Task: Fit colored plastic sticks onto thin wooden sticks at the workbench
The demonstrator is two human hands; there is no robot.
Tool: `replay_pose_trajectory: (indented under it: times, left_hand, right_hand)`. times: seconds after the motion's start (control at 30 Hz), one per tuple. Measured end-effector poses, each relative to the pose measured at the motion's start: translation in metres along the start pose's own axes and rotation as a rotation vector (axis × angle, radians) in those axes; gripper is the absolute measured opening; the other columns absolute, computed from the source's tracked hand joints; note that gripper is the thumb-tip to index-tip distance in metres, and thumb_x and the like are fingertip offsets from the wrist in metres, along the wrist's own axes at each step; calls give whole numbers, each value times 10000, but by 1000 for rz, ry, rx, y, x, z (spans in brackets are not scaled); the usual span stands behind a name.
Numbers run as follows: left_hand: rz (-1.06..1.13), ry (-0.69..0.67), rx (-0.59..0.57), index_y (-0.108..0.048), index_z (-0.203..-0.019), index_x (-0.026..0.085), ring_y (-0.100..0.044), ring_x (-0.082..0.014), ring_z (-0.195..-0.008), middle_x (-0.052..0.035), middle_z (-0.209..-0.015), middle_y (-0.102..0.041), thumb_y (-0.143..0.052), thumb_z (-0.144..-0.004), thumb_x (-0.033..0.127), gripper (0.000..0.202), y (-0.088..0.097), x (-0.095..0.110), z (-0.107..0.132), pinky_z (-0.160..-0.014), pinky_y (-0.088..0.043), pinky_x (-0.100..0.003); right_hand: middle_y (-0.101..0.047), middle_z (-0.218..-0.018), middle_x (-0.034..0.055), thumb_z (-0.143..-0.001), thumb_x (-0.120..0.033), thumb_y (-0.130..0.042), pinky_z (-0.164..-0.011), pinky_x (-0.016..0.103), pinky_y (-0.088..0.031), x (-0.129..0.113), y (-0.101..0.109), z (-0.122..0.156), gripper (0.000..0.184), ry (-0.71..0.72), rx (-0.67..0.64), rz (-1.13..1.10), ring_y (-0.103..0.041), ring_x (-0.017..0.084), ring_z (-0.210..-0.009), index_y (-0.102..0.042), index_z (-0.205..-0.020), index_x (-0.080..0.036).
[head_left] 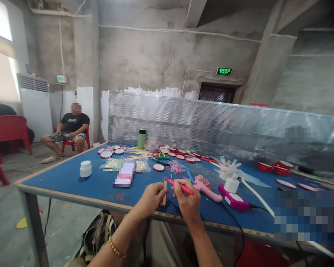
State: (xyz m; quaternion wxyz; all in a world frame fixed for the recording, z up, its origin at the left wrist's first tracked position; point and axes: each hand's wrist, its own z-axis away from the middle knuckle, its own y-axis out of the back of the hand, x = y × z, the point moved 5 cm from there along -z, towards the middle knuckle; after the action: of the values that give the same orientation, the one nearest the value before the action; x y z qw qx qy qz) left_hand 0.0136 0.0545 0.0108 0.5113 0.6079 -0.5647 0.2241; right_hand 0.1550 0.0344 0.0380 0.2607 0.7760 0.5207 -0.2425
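Near the table's front edge, my left hand (153, 196) grips a flat wooden craft stick (164, 193) upright, its top end coloured red. My right hand (187, 200) is closed round a red marker pen (185, 186), whose tip is at the red end of the stick. To the right of that hand lies a pink glue gun (207, 189). Beyond my hands are a round white disc with a red rim (159, 168) and a heap of small coloured pieces (176, 167).
On the blue table (100, 196) stand a white jar (85, 169), a phone (124, 174) and a green bottle (141, 139). A purple device (235, 200) with a cable and a white dropper bottle (232, 183) are at right. A perforated metal screen (167, 115) closes the back. A person (74, 124) sits at left.
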Motion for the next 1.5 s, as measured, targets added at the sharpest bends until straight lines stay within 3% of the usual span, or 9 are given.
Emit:
replay_pose_trajectory:
  times: [0.3,1.5]
  left_hand:
    - [-2,-7,6,-535,-677,168,-489,-108,-505,3,-559,-565,-423,-918,453,390,-1,0,0,-524,-340,-213]
    - [7,-17,8,-574,-732,162,-498,-109,-501,7,-566,-575,-429,-912,393,327,-1,-5,-2,-517,-352,-207]
  right_hand:
    - [-667,-725,10,-899,-374,-577,-565,279,-513,-5,0,-1,193,23,-23,18,-607,151,-600,-646,-838,-204]
    - [-648,-715,3,-903,-364,-585,-524,254,-503,2,0,-1,193,20,18,-14,-578,126,-532,-643,-836,-193]
